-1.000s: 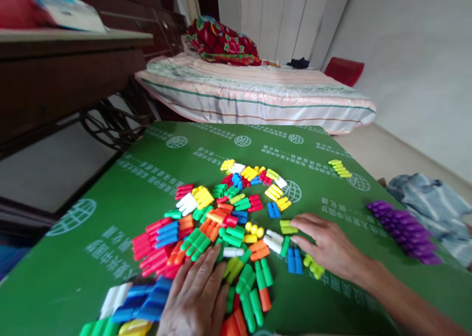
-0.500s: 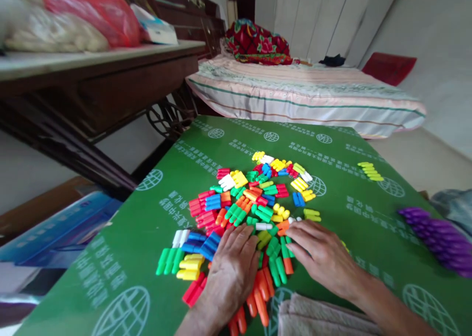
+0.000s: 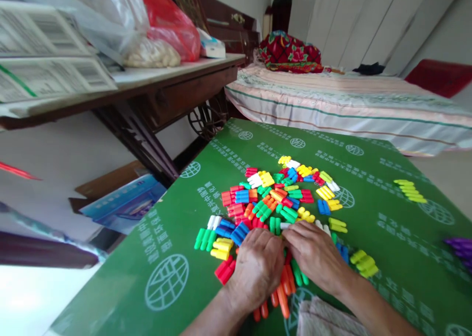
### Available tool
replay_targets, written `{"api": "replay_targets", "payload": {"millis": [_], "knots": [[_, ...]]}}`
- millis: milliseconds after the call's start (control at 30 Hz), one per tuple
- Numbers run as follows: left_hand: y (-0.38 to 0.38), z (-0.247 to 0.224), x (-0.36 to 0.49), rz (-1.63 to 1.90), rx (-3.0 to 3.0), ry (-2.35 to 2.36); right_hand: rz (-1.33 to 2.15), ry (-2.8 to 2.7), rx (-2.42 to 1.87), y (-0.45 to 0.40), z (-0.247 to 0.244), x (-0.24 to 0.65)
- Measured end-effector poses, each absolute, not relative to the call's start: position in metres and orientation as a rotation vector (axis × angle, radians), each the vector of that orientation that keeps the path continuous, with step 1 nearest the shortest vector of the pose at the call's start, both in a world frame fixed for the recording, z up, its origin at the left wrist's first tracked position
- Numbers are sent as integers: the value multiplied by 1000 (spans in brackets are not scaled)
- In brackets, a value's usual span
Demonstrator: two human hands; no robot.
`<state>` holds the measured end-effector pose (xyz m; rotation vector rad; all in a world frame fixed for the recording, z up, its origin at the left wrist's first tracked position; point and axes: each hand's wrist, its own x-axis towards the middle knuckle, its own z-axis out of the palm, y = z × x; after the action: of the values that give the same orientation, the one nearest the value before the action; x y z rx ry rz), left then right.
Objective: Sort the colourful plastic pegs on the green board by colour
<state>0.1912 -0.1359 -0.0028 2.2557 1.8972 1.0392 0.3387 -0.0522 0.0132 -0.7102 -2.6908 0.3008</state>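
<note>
Orange, rod-shaped plastic pieces (image 3: 282,300) lie beside the curled left hand (image 3: 260,261) and bent-fingered right hand (image 3: 315,251); any grip is hidden. Dragging either hand sideways could scatter them.

The left hand (image 3: 260,264) partly hides orange blocks (image 3: 283,301); purple blocks (image 3: 460,250) by the right edge of the green table (image 3: 121,282) and the near-edge cloth (image 3: 326,319) are cut off.

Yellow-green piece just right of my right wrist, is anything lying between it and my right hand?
Yes. A blue piece lies between the right hand and the yellow-green piece, partly hidden by the hand. Whether the hand touches the blue one can't be told from this view.
</note>
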Motion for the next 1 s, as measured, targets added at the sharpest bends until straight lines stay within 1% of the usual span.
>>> {"api": "replay_targets", "payload": {"millis": [100, 233, 300, 767, 1000], "knots": [[-140, 0, 195, 1148, 2258, 1891, 337, -2751, -761, -52, 11, 336], [-145, 6, 204, 1232, 2429, 1607, 361, -2832, -885, -52, 16, 335], [-147, 6, 207, 1233, 2477, 1540, 341, -2881, -928, -51, 18, 333], [-150, 4, 216, 1288, 2644, 1411, 202, -2994, -868, -44, 20, 330], [-154, -9, 226, 1299, 2736, 1303, 32, -3051, -908, -46, 18, 326]]}}
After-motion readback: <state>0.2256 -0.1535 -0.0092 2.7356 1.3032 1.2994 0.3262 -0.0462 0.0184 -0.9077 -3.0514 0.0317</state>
